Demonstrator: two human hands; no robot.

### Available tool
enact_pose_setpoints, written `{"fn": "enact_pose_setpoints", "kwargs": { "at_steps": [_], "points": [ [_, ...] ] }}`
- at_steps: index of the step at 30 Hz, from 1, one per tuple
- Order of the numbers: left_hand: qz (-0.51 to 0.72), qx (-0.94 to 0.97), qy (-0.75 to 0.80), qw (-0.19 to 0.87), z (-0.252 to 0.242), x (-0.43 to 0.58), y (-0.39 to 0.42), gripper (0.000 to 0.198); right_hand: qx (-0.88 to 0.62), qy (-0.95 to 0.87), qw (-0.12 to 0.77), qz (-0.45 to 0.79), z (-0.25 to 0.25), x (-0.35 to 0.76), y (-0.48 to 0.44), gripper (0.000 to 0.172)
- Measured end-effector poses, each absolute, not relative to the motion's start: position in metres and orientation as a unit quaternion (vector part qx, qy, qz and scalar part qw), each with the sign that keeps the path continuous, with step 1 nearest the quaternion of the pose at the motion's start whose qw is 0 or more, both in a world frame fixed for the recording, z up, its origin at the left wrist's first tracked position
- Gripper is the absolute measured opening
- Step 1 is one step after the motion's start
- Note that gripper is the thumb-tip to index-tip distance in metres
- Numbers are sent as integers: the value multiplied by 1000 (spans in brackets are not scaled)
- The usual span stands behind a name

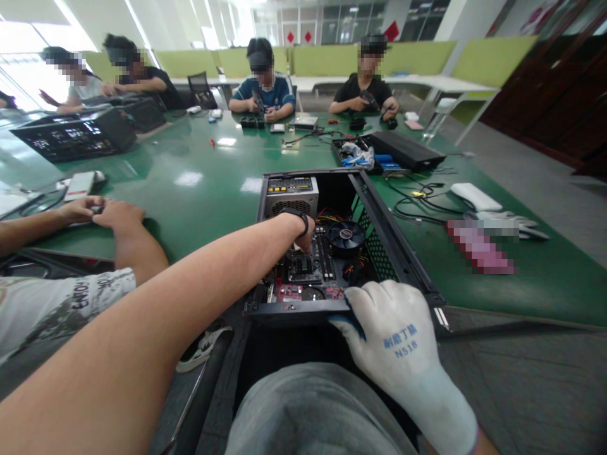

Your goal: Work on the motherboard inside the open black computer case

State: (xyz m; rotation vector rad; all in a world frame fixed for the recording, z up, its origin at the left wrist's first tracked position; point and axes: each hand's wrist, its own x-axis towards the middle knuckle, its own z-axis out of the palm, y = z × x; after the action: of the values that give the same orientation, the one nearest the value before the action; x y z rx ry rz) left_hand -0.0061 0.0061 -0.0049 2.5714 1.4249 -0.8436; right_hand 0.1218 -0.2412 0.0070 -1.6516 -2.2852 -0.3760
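An open black computer case (403, 253) lies on the green table (203, 183) before me, showing a motherboard (308, 278), a round CPU fan (346, 235) and a grey power supply (290, 196). My bare left hand (303, 237), with a black band on the wrist, reaches down into the case onto the motherboard; its fingers are hidden behind the hand. My right hand (391, 328), in a white glove, grips the case's near edge with fingers curled over it.
A seated person's arms and hands (102, 215) rest on the table at my left. Other people work at the far side. Another open case (393, 155), black cables (417, 202), white gloves (507, 222) and a white box (475, 196) lie to the right.
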Motion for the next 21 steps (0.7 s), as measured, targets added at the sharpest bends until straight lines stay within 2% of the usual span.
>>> {"fn": "enact_pose_setpoints", "kwargs": {
  "at_steps": [5,16,21],
  "points": [
    [-286,844,454,20,-6,-6,8,55,-572,-796,145,-134,7,122,-241,22],
    [-325,830,453,13,-16,-4,14,39,-573,-796,144,-130,7,122,-240,23],
    [-315,845,431,-4,-9,-4,7,42,-573,-797,143,-129,8,122,-241,23]
  ]
}}
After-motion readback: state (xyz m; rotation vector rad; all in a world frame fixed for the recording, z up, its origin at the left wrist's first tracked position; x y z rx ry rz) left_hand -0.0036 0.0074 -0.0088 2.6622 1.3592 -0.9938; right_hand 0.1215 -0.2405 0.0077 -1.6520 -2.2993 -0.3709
